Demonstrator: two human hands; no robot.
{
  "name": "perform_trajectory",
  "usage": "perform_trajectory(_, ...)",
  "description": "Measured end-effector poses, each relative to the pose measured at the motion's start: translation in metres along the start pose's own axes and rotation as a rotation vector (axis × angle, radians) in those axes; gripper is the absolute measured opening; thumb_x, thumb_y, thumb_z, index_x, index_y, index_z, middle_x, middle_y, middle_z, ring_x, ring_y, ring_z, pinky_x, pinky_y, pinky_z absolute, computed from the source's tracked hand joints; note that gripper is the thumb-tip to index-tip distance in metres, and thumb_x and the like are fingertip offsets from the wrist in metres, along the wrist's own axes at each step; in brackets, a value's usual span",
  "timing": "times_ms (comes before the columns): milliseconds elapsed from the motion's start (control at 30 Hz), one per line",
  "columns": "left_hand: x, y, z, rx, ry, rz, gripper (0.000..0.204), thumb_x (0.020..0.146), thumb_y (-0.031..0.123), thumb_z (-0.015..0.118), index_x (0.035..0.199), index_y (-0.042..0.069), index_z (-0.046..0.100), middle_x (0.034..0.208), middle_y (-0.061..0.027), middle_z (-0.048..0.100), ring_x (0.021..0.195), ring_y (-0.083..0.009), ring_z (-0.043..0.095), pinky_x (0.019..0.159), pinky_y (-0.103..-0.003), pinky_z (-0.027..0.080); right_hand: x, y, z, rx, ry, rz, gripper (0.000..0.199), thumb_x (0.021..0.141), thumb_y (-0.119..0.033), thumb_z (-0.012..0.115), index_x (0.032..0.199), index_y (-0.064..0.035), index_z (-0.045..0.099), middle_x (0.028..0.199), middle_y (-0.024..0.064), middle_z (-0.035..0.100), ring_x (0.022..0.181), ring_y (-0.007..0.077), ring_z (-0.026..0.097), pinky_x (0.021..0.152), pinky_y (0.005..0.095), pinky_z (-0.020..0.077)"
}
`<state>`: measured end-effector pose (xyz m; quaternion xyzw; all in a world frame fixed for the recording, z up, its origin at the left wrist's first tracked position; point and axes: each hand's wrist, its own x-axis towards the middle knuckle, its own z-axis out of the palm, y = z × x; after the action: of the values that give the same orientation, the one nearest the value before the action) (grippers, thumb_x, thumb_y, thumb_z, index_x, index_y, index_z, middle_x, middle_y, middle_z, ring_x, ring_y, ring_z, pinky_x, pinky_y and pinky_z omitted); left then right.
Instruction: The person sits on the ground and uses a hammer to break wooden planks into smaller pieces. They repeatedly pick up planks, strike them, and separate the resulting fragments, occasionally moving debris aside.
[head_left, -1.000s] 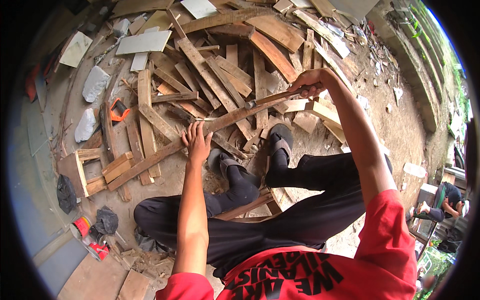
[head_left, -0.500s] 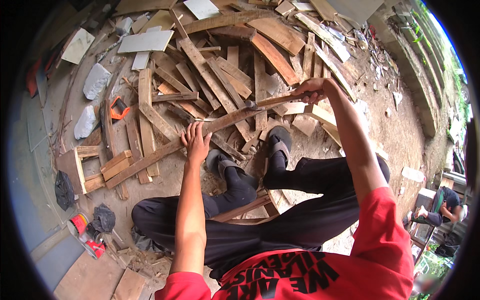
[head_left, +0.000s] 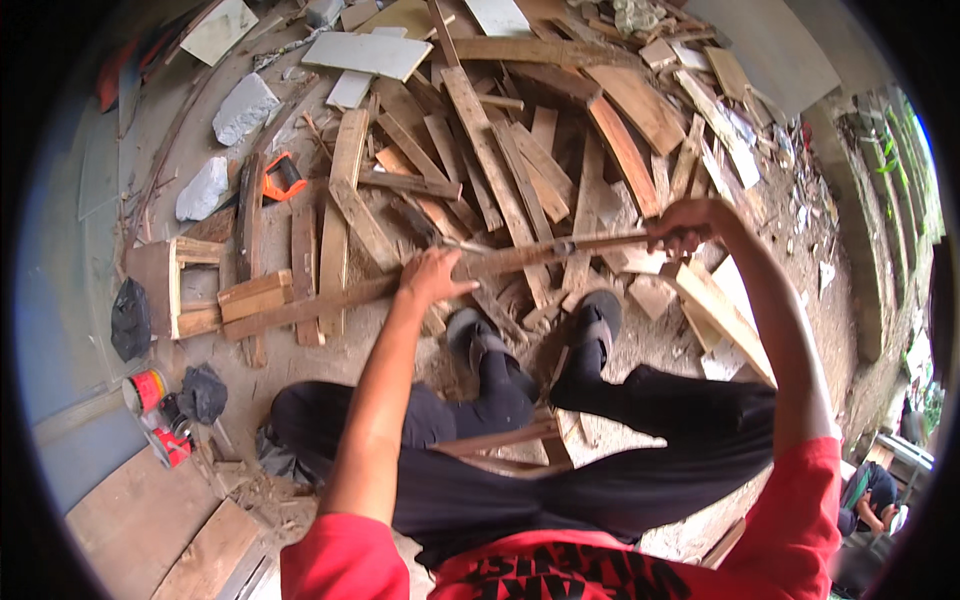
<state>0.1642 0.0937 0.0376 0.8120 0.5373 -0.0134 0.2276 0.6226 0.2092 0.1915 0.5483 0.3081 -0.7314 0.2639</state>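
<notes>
I sit on the ground with my legs stretched toward a heap of scrap wood. My left hand [head_left: 435, 280] lies flat, fingers spread, pressing on a long narrow plank [head_left: 300, 308] that runs from the left up toward the middle. My right hand [head_left: 682, 228] is closed round the wooden handle of a long tool [head_left: 600, 243]. The tool lies almost level, with its metal head [head_left: 563, 247] at the plank's far end. My sandalled feet [head_left: 590, 325] rest just below the plank.
Planks and offcuts [head_left: 520, 150] are piled ahead. On the left lie grey stones [head_left: 245, 105], an orange tool [head_left: 283, 178], a small wooden frame [head_left: 175, 285], a black bag [head_left: 130, 320] and red cans [head_left: 145, 390]. Another person [head_left: 870, 495] crouches at the lower right.
My right hand has come down with the tool, so its handle lies flatter over the plank. My left hand stays pressed on the plank.
</notes>
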Motion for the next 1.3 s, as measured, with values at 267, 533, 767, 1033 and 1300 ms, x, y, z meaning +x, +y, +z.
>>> perform_trajectory(267,0.005,0.01,0.009,-0.079,-0.087,-0.119,0.065,0.072,0.06,0.073,0.109,0.007,0.064,0.111,-0.0161,0.067,0.105,-0.0327,0.064,0.087,-0.045,0.052,-0.016,0.013,0.033,0.251,-0.035,-0.01,0.038,0.098,-0.032,0.056,0.115,0.0007,0.065,0.063,0.005,0.056,0.036,0.0051,0.037,0.031,0.0195,0.029)
perform_trajectory(533,-0.006,0.001,0.007,-0.074,-0.049,-0.08,0.063,0.074,0.056,0.072,0.112,0.007,0.062,0.108,-0.0158,0.067,0.103,-0.0327,0.064,0.085,-0.045,0.052,-0.014,-0.038,0.079,0.231,0.079,0.092,0.032,0.098,-0.031,0.057,0.111,-0.0025,0.065,0.061,0.0011,0.054,0.038,0.0022,0.038,0.032,0.0194,0.0307)
perform_trajectory(767,0.012,0.012,-0.006,-0.117,-0.116,-0.115,0.067,0.07,0.062,0.073,0.104,0.005,0.065,0.101,-0.0183,0.07,0.096,-0.0341,0.068,0.086,-0.047,0.053,0.019,-0.034,0.21,-0.179,0.571,-0.092,0.032,0.097,-0.03,0.054,0.096,0.0015,0.057,0.066,0.008,0.056,0.051,0.0165,0.058,0.042,0.0319,0.0481)
perform_trajectory(1033,-0.013,-0.006,-0.004,-0.21,0.356,0.24,0.09,0.065,0.072,0.073,0.123,0.006,0.06,0.127,-0.0153,0.061,0.115,-0.0315,0.06,0.098,-0.044,0.047,-0.004,0.031,0.236,-0.802,0.981,-0.529,0.029,0.093,-0.016,0.055,0.111,0.0042,0.047,0.077,0.0257,0.063,0.071,0.0415,0.065,0.064,0.0522,0.0505)
perform_trajectory(1300,-0.106,0.043,-0.067,-1.193,0.499,-0.057,0.026,0.095,0.022,0.066,0.11,0.001,0.067,0.092,-0.0019,0.069,0.088,-0.009,0.063,0.077,-0.026,0.049,-0.062,0.026,0.322,-0.922,0.992,-0.66,0.044,0.093,-0.014,0.055,0.134,-0.0031,0.045,0.091,0.0229,0.064,0.085,0.0428,0.062,0.072,0.0509,0.0492)
